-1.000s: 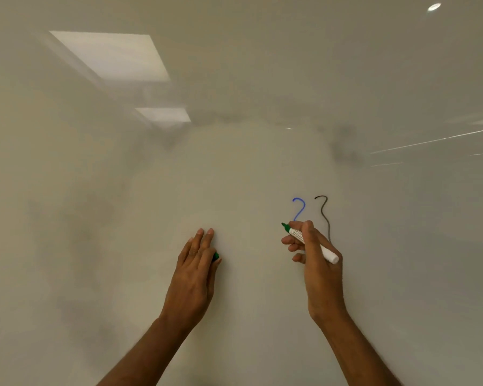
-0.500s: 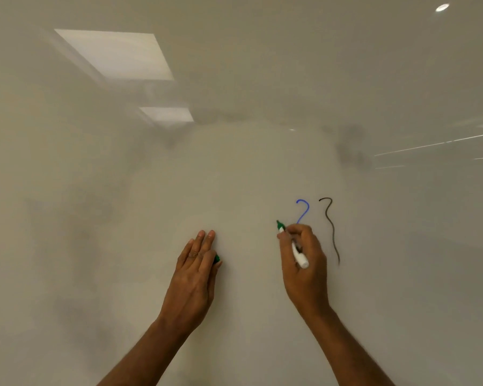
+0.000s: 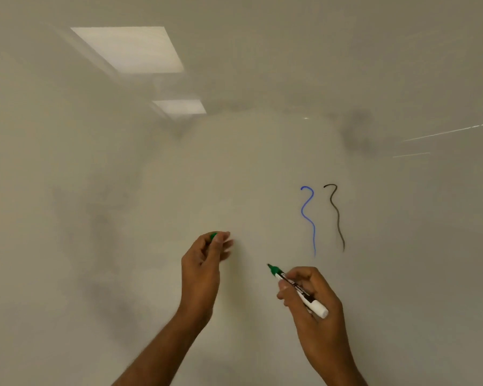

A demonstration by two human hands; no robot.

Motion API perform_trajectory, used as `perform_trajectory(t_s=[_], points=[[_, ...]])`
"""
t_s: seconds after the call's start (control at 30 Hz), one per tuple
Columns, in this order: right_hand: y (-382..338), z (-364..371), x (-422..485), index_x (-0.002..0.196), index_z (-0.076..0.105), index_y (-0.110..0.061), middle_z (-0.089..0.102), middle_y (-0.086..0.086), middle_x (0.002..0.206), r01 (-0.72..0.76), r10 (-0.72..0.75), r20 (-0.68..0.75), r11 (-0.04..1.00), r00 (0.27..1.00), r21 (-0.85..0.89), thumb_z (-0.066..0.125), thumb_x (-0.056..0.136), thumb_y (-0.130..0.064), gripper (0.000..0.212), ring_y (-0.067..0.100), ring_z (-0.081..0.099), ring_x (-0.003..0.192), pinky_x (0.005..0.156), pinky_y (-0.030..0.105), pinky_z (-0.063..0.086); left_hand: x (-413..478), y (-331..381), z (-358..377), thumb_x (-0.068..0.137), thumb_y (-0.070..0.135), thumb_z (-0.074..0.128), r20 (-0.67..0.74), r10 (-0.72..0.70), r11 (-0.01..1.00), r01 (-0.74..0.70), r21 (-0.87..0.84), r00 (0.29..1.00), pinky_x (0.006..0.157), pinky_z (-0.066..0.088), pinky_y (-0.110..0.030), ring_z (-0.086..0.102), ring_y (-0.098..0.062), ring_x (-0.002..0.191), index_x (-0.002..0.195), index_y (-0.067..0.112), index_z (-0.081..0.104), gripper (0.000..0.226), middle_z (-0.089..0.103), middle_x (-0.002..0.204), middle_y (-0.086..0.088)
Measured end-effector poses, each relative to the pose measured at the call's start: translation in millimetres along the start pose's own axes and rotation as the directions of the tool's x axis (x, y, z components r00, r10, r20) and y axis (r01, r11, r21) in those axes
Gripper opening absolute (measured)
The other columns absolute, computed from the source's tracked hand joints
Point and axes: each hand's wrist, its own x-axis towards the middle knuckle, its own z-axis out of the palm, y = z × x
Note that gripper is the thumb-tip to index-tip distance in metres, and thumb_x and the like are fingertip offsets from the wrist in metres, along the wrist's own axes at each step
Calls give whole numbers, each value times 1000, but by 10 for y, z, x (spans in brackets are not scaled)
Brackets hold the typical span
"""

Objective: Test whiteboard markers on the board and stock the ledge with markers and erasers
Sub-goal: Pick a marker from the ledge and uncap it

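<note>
Head view, single entry. Item: glossy white whiteboard, which filled the whole frame, its surface greyed with faint wiped haze. Item: blue wavy marker line, drawn top to bottom right of centre, hooked at its upper end. Item: black wavy marker line, just beside the blue one on its right, of like shape and apart from it. Item: white-barrelled whiteboard marker with green tip and dark label, uncapped, tilted with the tip up and to the left and the white butt end down and to the right; it lay below and left of the blue line, with the tip near the board, and whether it touched could not be told. Item: right hand, low and right of centre, fingers and thumb curled round the marker's barrel in a writing grip. Item: small green marker cap, only a sliver of it visible. Item: left hand, left of the marker and apart from it, motion-blurred, fingertips pinched on the green cap at the top of the hand. Item: dark grey smudge, upper right of the board, well above the two lines. Item: two reflected rectangular ceiling light panels, the large one at upper left and the small one below and to its right.
</note>
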Motion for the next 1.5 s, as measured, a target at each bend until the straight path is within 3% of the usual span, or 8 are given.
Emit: perform_trajectory(t_s=[0.07,0.17,0.33,0.47,0.93,1.07,1.23,1.5], points=[[-130,66,-66,99,68,-27,71,-1,90,5,-9,110,999,994,40,70,91,-18,11,18,68,83,73,30,57,-63,97,52,105,16,50,77,-270,887,279,-367,960,97,56,-42,73,-27,105,121,3,63,24,76,111,-14],[-220,119,-114,106,67,-37,73,-8,102,2,-15,206,998,978,63,65,93,-36,13,17,68,97,77,27,58,-168,167,56,104,13,51,192,-428,665,452,-595,883,92,60,-39,73,-31,105,128,1,57,28,73,115,-23],[-197,130,-159,108,64,-47,71,-19,109,-17,-5,260,996,966,82,54,92,-44,20,6,65,109,83,18,54,-344,210,88,102,14,53,276,-464,556,519,-649,842,89,59,-39,73,-29,107,133,6,58,32,70,121,-23],[-129,85,-204,113,66,-37,70,-20,112,-24,-1,266,996,964,90,52,98,-35,20,4,64,112,88,20,54,-504,198,191,103,13,51,311,-483,533,556,-637,819,85,62,-38,73,-29,106,133,6,59,32,70,121,-24],[-30,-180,-579,111,65,-27,69,-17,105,-58,46,207,997,977,49,51,100,-34,19,8,66,107,85,14,52,-1114,172,417,99,14,60,212,-562,544,550,-634,800,91,59,-43,72,-35,108,129,4,61,32,72,115,-24],[-182,-309,-793,108,64,-27,70,-23,101,-109,101,152,993,983,43,55,92,-36,20,3,67,99,78,11,52,-1310,206,328,102,15,55,238,-529,631,565,-532,815,95,57,-46,72,-34,108,128,4,62,29,73,115,-23],[-236,-514,-1210,107,70,-25,72,-17,92,-129,149,81,968,986,-215,66,91,-34,19,2,68,91,76,12,53,-1662,185,172,108,19,42,274,-424,795,499,-344,863,100,53,-46,71,-32,111,128,5,62,32,73,117,-17],[-291,-893,-1995,118,67,-24,69,-12,102,-89,123,13,787,992,-610,62,98,-32,23,6,65,92,78,25,57,-2459,-100,157,107,22,43,397,-286,945,325,-33,872,94,57,-33,71,-19,109,121,13,68,30,77,110,-2]])
